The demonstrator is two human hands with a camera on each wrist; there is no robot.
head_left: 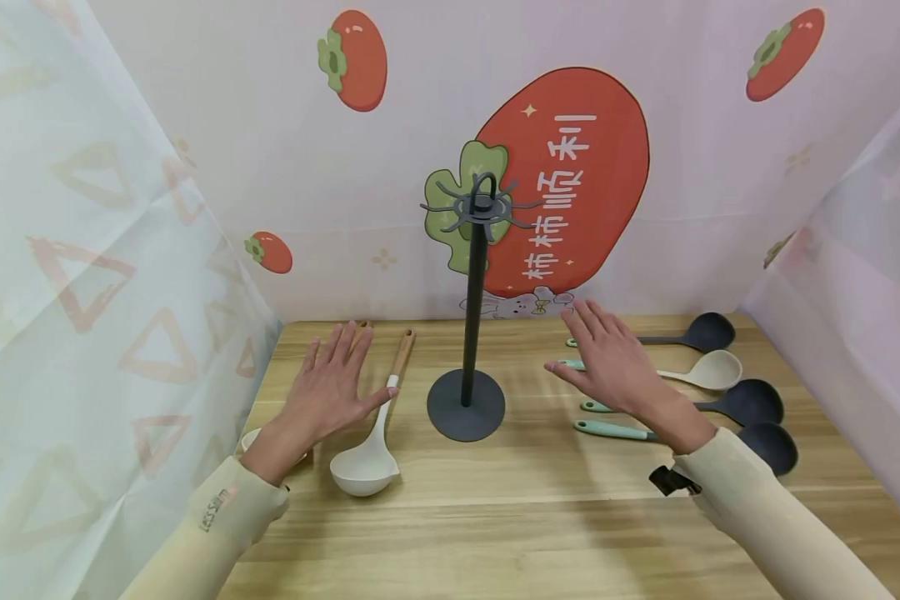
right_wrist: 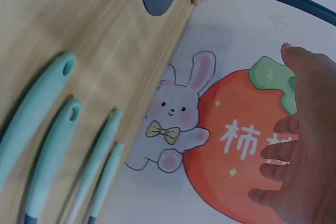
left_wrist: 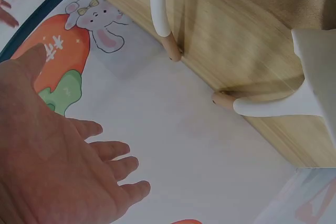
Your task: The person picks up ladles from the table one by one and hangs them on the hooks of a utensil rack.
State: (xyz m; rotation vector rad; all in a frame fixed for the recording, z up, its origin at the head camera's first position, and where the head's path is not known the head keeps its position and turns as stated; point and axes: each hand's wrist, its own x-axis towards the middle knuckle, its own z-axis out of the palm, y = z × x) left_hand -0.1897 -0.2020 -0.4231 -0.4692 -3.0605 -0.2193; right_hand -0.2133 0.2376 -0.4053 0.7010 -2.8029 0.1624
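Observation:
My left hand (head_left: 330,383) hovers with fingers spread over the left side of the table, holding nothing. Beneath that arm lies a white utensil with a wooden handle (head_left: 363,326), mostly hidden. Just to its right is a white ladle (head_left: 363,472), its wooden handle pointing to the back. Over on the right, my right hand (head_left: 613,360) is held flat and empty above the mint-green handles (right_wrist: 39,95) of several utensils. These include a white spoon (head_left: 715,370) and dark ladles, one at the back (head_left: 708,332) and another in front (head_left: 771,448), partly behind the sleeve.
Between the hands stands a dark utensil rack (head_left: 474,308) with a round base (head_left: 450,417) and bare hooks (head_left: 483,208) around its top. A wooden table (head_left: 495,542) carries everything. Printed cloth (head_left: 390,167) hangs behind the table and along both sides.

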